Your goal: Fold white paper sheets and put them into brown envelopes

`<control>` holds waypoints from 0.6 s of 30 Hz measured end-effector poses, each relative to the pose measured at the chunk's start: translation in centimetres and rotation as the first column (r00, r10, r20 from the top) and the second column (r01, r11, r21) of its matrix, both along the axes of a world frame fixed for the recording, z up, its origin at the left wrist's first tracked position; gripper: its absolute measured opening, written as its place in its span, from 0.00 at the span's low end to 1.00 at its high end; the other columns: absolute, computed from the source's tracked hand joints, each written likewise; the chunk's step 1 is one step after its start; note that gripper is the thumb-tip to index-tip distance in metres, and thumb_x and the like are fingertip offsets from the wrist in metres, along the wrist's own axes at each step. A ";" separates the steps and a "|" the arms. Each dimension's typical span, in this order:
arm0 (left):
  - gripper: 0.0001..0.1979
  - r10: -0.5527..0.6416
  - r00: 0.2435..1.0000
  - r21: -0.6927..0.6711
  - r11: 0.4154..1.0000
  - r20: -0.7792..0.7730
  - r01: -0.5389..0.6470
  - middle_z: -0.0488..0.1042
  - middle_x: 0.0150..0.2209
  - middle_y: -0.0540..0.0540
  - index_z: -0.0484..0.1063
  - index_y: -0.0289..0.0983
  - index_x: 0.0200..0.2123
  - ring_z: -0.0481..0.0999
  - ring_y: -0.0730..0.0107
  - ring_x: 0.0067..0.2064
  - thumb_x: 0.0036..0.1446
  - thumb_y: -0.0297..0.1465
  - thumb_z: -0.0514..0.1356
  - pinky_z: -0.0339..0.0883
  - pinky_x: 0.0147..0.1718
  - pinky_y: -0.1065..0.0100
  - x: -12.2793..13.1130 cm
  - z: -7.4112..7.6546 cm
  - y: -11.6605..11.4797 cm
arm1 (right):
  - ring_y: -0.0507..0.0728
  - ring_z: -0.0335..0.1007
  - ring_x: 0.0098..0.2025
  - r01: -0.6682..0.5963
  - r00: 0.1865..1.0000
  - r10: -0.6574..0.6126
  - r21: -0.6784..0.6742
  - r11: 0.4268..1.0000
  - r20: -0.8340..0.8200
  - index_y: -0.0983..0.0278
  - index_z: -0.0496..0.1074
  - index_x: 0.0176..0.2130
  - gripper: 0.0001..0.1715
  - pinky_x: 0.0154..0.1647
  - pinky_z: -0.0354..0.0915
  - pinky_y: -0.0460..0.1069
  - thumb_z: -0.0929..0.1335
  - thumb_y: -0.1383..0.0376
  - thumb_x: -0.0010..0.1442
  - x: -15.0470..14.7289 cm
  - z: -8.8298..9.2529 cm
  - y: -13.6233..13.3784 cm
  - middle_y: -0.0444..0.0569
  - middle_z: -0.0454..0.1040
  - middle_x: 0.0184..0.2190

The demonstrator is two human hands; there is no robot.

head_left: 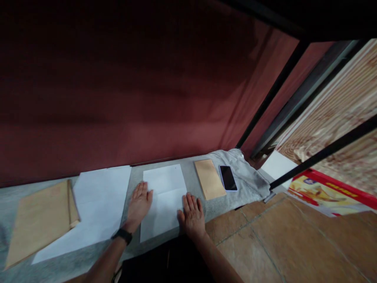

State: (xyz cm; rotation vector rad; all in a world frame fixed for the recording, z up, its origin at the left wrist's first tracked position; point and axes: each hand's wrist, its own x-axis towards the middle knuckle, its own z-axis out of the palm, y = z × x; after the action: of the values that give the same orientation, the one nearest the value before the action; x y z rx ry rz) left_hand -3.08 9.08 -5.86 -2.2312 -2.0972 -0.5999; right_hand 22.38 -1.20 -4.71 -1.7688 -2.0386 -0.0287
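Observation:
A white sheet of paper (163,200) with a crease across its middle lies flat on the grey cloth-covered surface. My left hand (140,206) rests along its left edge, fingers stretched out and pointing away from me, a dark band on the wrist. At the opposite edge lies my right hand (192,214), also flat with the fingers extended. Neither hand grips anything. Just right of the paper is a tan envelope or booklet (209,179). To the left, larger white paper (103,200) is spread out, partly under a big brown envelope (44,220).
A smartphone (228,178) lies on the grey cloth (250,177) at the right end. Behind the surface rises a dark red wall (147,98). Black metal bars (273,94) slant across the right side. A colourful printed box or sheet (330,194) is near the tiled floor (294,239).

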 end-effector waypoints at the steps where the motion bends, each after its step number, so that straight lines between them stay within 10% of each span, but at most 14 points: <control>1: 0.34 -0.003 1.000 0.025 1.000 0.005 0.003 0.62 0.68 0.29 0.61 0.23 0.67 0.58 0.49 0.71 0.69 0.42 0.43 0.52 0.69 0.51 -0.7 -0.4 -1.7 | 0.65 0.61 0.68 0.003 1.000 -0.003 0.001 1.000 0.003 0.63 0.60 0.70 0.33 0.71 0.47 0.61 0.62 0.53 0.72 0.0 -0.1 0.0 0.55 0.64 0.68; 7: 0.33 0.006 1.000 0.064 0.998 -0.020 -0.005 0.59 0.70 0.31 0.59 0.28 0.69 0.55 0.46 0.73 0.70 0.42 0.42 0.50 0.69 0.44 0.1 0.5 -7.7 | 0.66 0.59 0.69 -0.005 1.000 0.006 -0.047 0.999 0.003 0.65 0.61 0.69 0.32 0.72 0.45 0.63 0.61 0.55 0.72 0.3 -0.1 0.1 0.58 0.63 0.68; 12: 0.29 -0.202 0.976 -0.076 0.978 -0.086 0.196 0.57 0.72 0.41 0.60 0.37 0.70 0.51 0.52 0.74 0.70 0.39 0.45 0.47 0.70 0.46 4.1 2.1 -7.7 | 0.63 0.57 0.71 -0.089 0.996 0.086 -0.123 0.988 -0.031 0.63 0.60 0.70 0.30 0.72 0.46 0.63 0.58 0.58 0.74 -2.2 1.3 1.8 0.56 0.60 0.70; 18: 0.29 -0.189 0.977 -0.189 0.968 -0.102 0.167 0.56 0.72 0.40 0.59 0.36 0.70 0.49 0.57 0.75 0.68 0.33 0.45 0.43 0.71 0.50 5.2 2.4 -7.4 | 0.63 0.55 0.71 -0.228 0.974 0.229 -0.093 0.969 -0.005 0.60 0.62 0.69 0.28 0.72 0.47 0.63 0.59 0.55 0.75 -4.9 1.3 3.4 0.52 0.59 0.71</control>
State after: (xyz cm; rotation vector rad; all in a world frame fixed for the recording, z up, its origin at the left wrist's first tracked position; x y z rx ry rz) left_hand 2.11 1.69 -3.43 -2.5021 -1.9803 -0.2818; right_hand 17.48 2.24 -3.37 -1.5760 -2.2682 0.1343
